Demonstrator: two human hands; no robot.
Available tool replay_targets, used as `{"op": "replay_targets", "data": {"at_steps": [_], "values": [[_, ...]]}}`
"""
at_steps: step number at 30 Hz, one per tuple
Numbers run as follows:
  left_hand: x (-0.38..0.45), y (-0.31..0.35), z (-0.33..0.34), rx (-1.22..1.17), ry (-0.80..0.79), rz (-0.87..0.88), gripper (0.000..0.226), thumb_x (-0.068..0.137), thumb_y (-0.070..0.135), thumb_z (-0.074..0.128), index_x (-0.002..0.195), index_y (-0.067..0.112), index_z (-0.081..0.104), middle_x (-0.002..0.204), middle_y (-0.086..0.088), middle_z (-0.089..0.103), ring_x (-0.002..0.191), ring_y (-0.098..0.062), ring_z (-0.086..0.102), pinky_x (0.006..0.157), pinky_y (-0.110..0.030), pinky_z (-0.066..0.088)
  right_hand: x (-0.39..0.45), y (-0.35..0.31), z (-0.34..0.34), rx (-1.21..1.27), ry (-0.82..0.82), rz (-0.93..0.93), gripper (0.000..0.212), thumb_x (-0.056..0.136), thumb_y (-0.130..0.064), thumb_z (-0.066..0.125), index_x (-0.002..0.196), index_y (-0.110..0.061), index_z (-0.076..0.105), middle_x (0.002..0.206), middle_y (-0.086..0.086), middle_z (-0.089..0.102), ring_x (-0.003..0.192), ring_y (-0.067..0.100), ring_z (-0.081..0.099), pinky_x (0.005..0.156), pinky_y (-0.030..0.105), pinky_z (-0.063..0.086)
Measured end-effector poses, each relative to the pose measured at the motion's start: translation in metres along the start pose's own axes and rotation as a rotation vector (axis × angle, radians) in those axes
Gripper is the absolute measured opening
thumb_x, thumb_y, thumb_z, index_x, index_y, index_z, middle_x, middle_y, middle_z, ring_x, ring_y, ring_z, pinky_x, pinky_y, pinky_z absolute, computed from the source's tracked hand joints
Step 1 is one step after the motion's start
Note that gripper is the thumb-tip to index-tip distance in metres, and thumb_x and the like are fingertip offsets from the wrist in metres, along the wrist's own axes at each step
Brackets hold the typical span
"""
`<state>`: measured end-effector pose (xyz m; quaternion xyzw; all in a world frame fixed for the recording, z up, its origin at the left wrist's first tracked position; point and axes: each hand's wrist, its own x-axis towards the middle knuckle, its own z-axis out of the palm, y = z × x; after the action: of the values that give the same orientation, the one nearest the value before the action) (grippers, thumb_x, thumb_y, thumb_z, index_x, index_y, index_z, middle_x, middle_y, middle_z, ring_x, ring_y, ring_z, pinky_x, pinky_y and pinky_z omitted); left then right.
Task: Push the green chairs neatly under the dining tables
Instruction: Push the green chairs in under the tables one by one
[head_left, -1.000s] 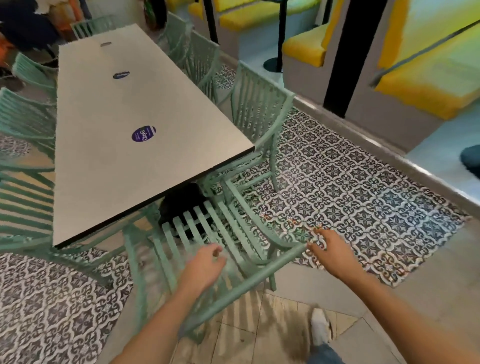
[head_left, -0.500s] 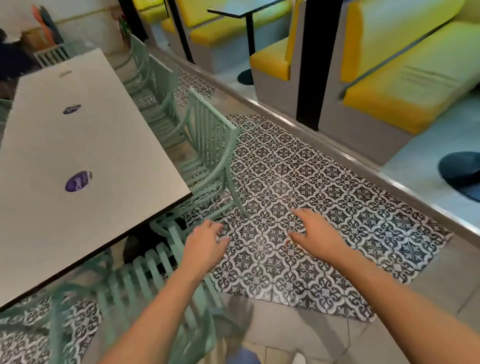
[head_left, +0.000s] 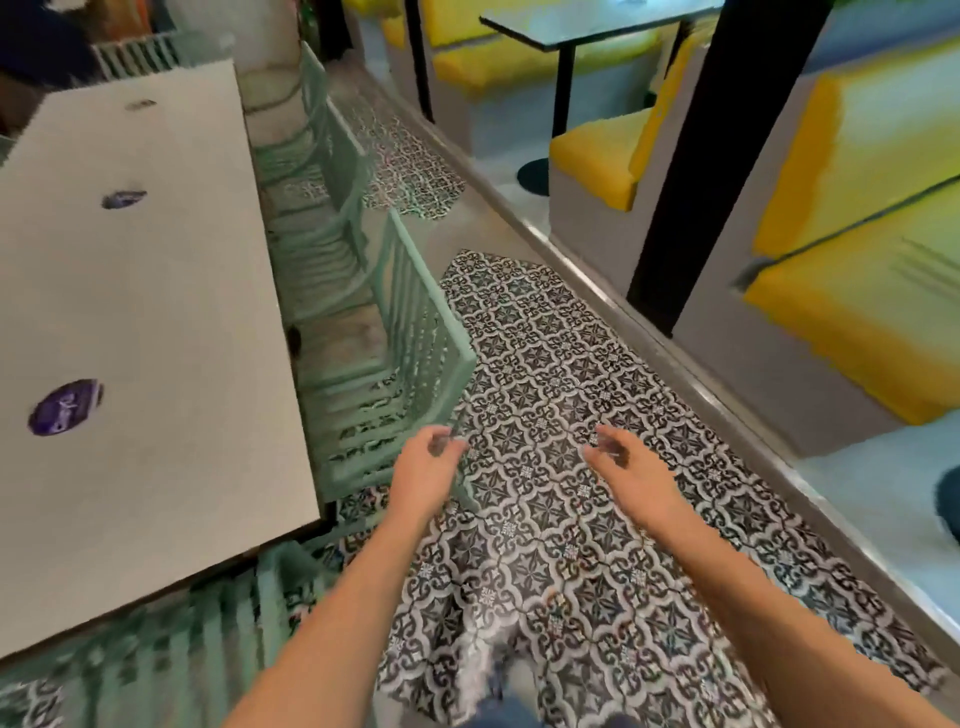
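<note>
Chairs line the table's right edge

Both hands hang over the tiled floor (head_left: 545, 364), left hand (head_left: 423, 470) just beside the nearest chair (head_left: 415, 332). Left of it lies the table (head_left: 156, 312); more chairs (head_left: 332, 156) stand ahead. Booth seats (head_left: 597, 156) lie beyond the right hand (head_left: 631, 473).

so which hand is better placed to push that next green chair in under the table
Left. The left hand is open right beside the backrest of the nearest green chair, which stands along the table. The right hand hangs over bare patterned floor, farther off.
</note>
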<state>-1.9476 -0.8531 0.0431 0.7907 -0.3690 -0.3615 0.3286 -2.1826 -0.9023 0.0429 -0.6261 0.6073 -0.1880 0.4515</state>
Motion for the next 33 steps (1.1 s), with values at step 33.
{"op": "replay_targets", "data": {"at_steps": [33], "values": [[0.429,0.148,0.097,-1.137,0.441,-0.730,0.035,0.098,0.040,0.051,0.120,0.013,0.057,0.122,-0.010,0.060,0.106,-0.025,0.060,0.096,-0.047,0.047,0.588,-0.214,0.033,-0.324,-0.814,-0.315,0.050,0.095,-0.044,0.051,0.140,-0.025,0.042,0.135,-0.001,0.054,0.102,0.010,0.060,0.092,0.034,0.050]]}}
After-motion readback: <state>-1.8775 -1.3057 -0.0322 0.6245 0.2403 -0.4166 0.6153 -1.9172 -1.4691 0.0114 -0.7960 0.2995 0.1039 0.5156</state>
